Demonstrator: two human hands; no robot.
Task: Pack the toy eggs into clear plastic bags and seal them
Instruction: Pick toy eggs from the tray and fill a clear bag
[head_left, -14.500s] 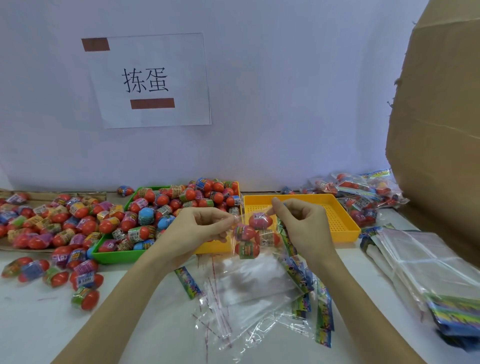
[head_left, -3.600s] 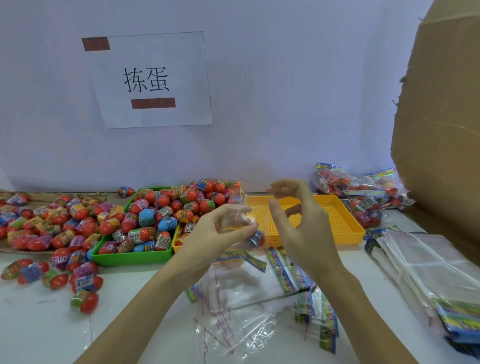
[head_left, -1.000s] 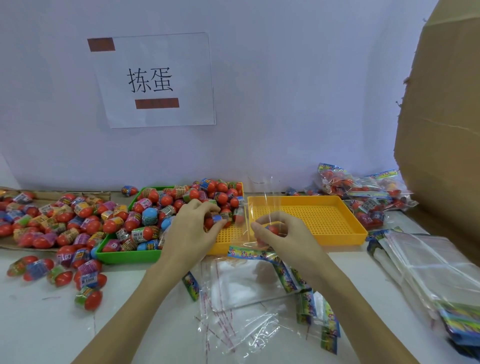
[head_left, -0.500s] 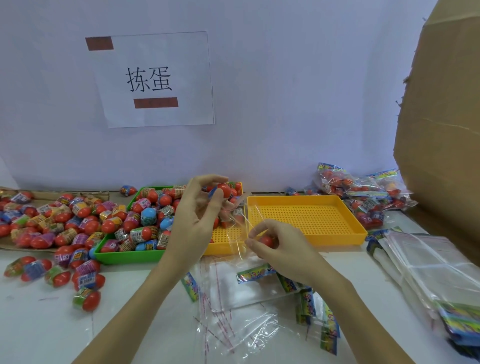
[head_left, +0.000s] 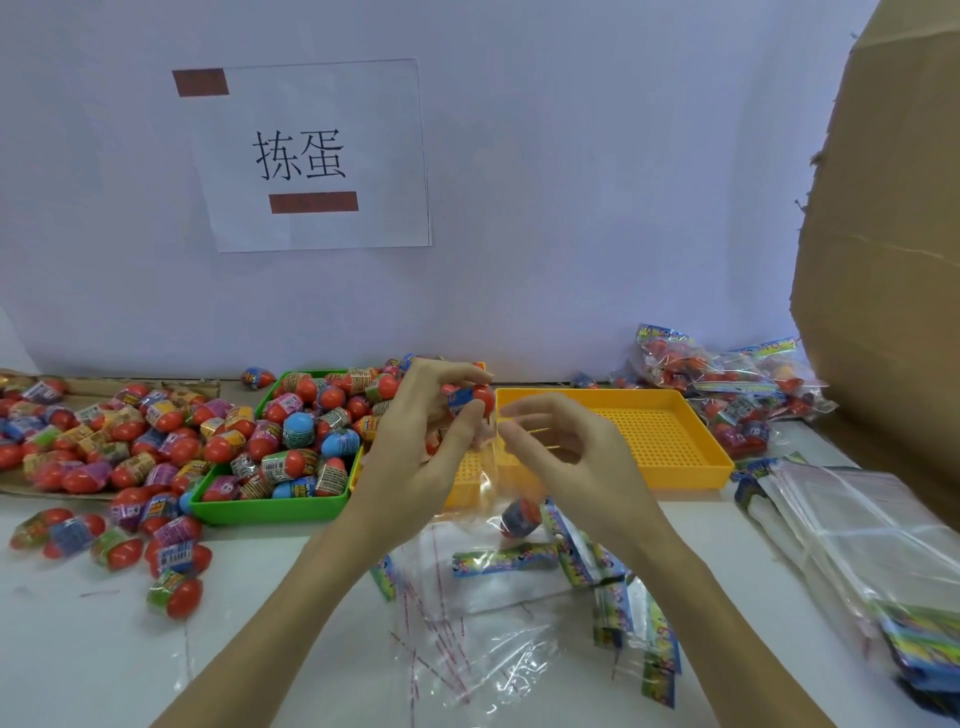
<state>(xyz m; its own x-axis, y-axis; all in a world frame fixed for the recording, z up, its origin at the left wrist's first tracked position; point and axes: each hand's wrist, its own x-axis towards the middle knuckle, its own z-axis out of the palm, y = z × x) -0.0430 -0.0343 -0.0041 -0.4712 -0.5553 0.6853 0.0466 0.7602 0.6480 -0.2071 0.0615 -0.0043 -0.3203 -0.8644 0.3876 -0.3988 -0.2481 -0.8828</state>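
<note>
- My left hand (head_left: 415, 447) is at the centre of the frame, and its fingers are curled around an egg (head_left: 470, 400) that has a red end and a blue label.
- My right hand (head_left: 566, 457) is just to the right of it. Its thumb and fingers pinch the mouth of a clear bag (head_left: 493, 483), which hangs down between my two hands.
- One egg already sits low in the bag, below my right hand.
- The egg in my left hand is above the bag mouth and a little to its left, so I think the next move is short: to the right and down.
- The long axis of this egg seems to lie across the frame, but blur makes it hard to tell.
- My left hand is the nearer one to the green tray (head_left: 270, 506) of loose eggs at centre left.
</note>
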